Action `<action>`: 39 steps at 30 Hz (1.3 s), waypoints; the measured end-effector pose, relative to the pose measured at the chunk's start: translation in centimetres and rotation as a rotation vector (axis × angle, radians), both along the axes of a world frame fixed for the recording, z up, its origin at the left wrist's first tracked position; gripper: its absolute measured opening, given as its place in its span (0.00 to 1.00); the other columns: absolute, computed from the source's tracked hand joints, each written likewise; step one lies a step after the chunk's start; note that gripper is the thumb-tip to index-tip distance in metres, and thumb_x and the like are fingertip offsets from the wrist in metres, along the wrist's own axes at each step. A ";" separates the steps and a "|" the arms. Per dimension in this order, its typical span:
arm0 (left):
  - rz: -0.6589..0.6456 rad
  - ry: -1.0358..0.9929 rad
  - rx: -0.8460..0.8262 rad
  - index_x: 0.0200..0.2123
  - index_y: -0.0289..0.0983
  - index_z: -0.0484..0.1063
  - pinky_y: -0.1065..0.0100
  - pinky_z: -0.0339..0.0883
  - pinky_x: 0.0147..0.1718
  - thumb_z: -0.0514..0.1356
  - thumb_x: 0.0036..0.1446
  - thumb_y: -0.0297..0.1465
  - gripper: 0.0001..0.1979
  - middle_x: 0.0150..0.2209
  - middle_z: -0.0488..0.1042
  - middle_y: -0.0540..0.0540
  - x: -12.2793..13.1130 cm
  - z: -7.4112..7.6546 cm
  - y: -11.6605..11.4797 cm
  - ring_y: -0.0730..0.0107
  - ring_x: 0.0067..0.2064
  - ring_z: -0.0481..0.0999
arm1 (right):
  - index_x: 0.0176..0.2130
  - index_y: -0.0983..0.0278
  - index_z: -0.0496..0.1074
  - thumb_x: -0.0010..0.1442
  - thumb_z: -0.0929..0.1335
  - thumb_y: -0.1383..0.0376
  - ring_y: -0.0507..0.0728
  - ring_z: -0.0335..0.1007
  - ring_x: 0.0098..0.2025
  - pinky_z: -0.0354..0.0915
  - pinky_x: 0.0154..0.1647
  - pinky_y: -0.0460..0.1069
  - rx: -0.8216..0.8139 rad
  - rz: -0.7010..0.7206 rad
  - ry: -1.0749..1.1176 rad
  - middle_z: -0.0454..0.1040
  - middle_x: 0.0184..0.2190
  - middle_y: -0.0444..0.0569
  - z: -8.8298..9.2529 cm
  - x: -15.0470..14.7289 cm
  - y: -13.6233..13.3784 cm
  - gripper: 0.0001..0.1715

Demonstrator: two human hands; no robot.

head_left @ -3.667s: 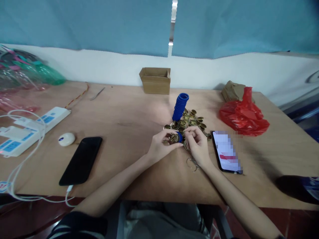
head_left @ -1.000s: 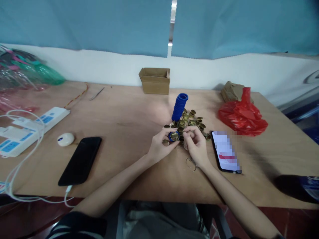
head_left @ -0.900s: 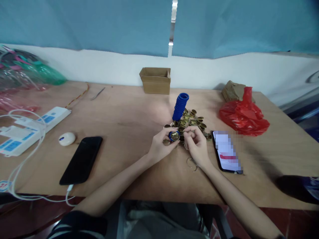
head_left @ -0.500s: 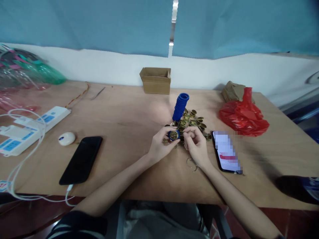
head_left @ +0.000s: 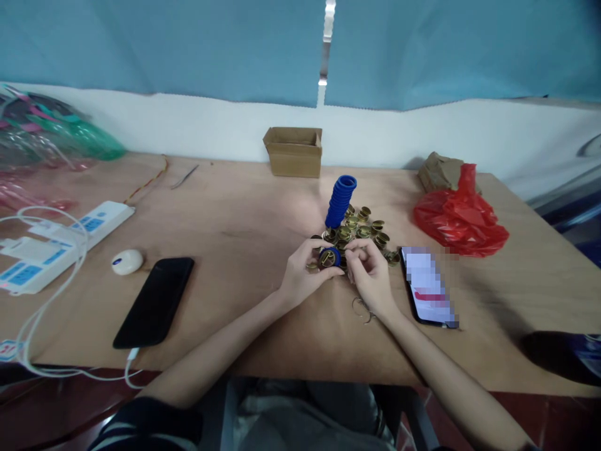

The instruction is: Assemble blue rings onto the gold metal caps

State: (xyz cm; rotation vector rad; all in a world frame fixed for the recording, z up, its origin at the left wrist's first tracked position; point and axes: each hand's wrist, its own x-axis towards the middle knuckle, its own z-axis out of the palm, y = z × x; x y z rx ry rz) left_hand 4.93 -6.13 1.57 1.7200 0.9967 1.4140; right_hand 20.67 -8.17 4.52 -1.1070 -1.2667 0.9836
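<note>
Between thumb and fingers, my left hand (head_left: 304,272) holds a blue ring (head_left: 337,254) with a brass-coloured piece inside it. Close by on its right, my right hand (head_left: 373,275) is pinched closed; whatever its fingertips hold is too small to make out. Behind both hands lies a pile of brass-coloured round pieces (head_left: 363,232), partly hidden by the fingers. A leaning stack of blue rings (head_left: 340,202) rises at the pile's back left. Thin curved wires (head_left: 361,310) lie beside my right wrist.
An open cardboard box (head_left: 295,160) stands by the wall. To the right are a lit phone (head_left: 425,288), a red plastic bag (head_left: 462,219) and a dark bottle (head_left: 561,354). Leftward lie a black phone (head_left: 154,304), a white round object (head_left: 127,262) and a power strip (head_left: 106,219).
The blue ring in my left hand has turned and shifted slightly right, and my left thumb reaches a little further right. My right hand has barely moved.
</note>
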 end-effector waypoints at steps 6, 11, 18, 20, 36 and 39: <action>-0.038 -0.025 0.030 0.50 0.40 0.71 0.60 0.79 0.49 0.70 0.55 0.30 0.20 0.52 0.78 0.41 0.1 -0.7 0.2 0.60 0.52 0.81 | 0.40 0.59 0.68 0.66 0.68 0.56 0.49 0.51 0.18 0.51 0.19 0.46 0.005 0.007 -0.008 0.56 0.20 0.34 0.1 -0.1 0.0 0.10; -0.062 -0.064 0.046 0.51 0.41 0.69 0.58 0.78 0.52 0.68 0.57 0.27 0.19 0.55 0.76 0.40 0.1 -1.0 0.3 0.59 0.57 0.79 | 0.40 0.59 0.68 0.66 0.68 0.56 0.48 0.51 0.18 0.50 0.19 0.46 0.011 0.003 -0.001 0.57 0.19 0.34 0.0 -0.1 0.1 0.10; -0.016 -0.073 0.013 0.51 0.40 0.70 0.61 0.80 0.49 0.68 0.57 0.29 0.20 0.53 0.77 0.41 0.2 -0.8 0.2 0.60 0.54 0.80 | 0.40 0.59 0.68 0.66 0.69 0.56 0.49 0.51 0.18 0.51 0.19 0.46 0.013 -0.002 0.010 0.57 0.19 0.34 -0.1 0.1 0.1 0.10; 0.005 -0.064 -0.013 0.51 0.40 0.71 0.62 0.80 0.48 0.69 0.56 0.31 0.20 0.50 0.77 0.41 0.1 -0.6 0.1 0.61 0.51 0.81 | 0.40 0.59 0.68 0.66 0.69 0.56 0.49 0.51 0.18 0.52 0.20 0.46 0.015 -0.007 0.010 0.57 0.19 0.34 -0.1 0.2 0.2 0.10; 0.060 0.024 0.106 0.46 0.41 0.74 0.64 0.76 0.41 0.76 0.47 0.34 0.23 0.44 0.74 0.46 -0.2 0.4 0.2 0.62 0.46 0.78 | 0.40 0.59 0.68 0.66 0.68 0.58 0.48 0.50 0.18 0.51 0.20 0.46 0.022 -0.008 0.000 0.56 0.19 0.34 -0.2 0.2 0.2 0.07; 0.068 0.021 0.118 0.46 0.41 0.74 0.63 0.76 0.42 0.77 0.46 0.34 0.24 0.44 0.73 0.46 -0.1 0.1 0.3 0.62 0.46 0.77 | 0.40 0.59 0.68 0.67 0.68 0.57 0.48 0.49 0.18 0.51 0.20 0.46 0.025 -0.008 0.005 0.56 0.19 0.34 -0.2 0.2 0.2 0.08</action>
